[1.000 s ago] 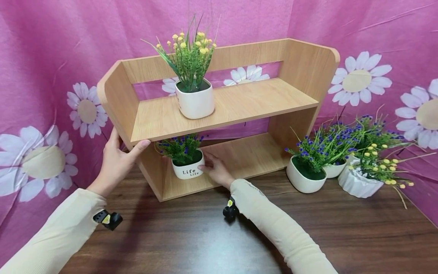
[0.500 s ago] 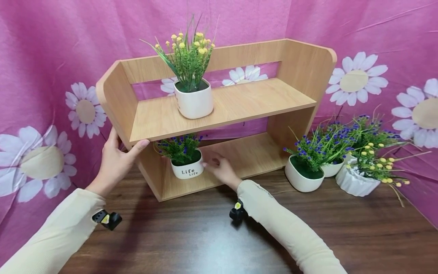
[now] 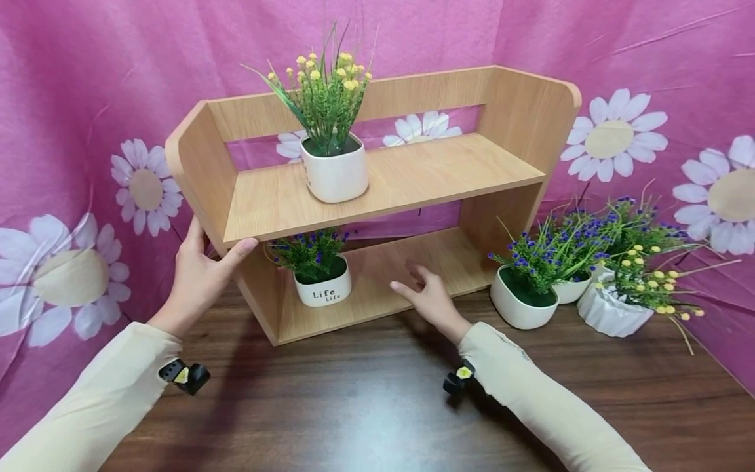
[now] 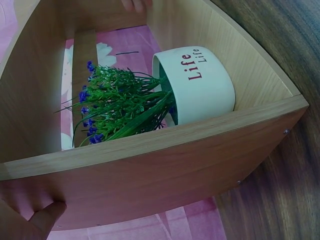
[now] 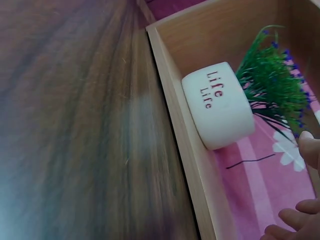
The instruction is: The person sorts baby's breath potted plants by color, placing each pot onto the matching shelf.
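A two-tier wooden shelf (image 3: pixel 430 164) stands on the table. My left hand (image 3: pixel 203 275) holds its left side panel, thumb by the upper board's front edge and fingers on the outer face. On the lower board, at the left end, a white pot (image 3: pixel 323 288) lettered "Life" holds a plant with purple flowers (image 4: pixel 120 102). To the right of that pot, apart from it, my right hand (image 3: pixel 433 298) is in front of the lower board with loosely bent fingers and nothing in them. A white pot (image 3: pixel 336 174) with yellow flowers (image 3: pixel 330 72) sits on the upper board.
Right of the shelf, several potted plants are grouped on the dark wooden table (image 3: pixel 330 393), among them a white pot (image 3: pixel 523 305) with purple flowers and a ribbed white pot (image 3: pixel 616 311) near yellow flowers. A pink curtain (image 3: pixel 147 52) with white daisies hangs behind.
My right hand has let go of the "Life" pot and moved right, away from it. The left hand keeps its place on the shelf's side, and the pots stand where they were.
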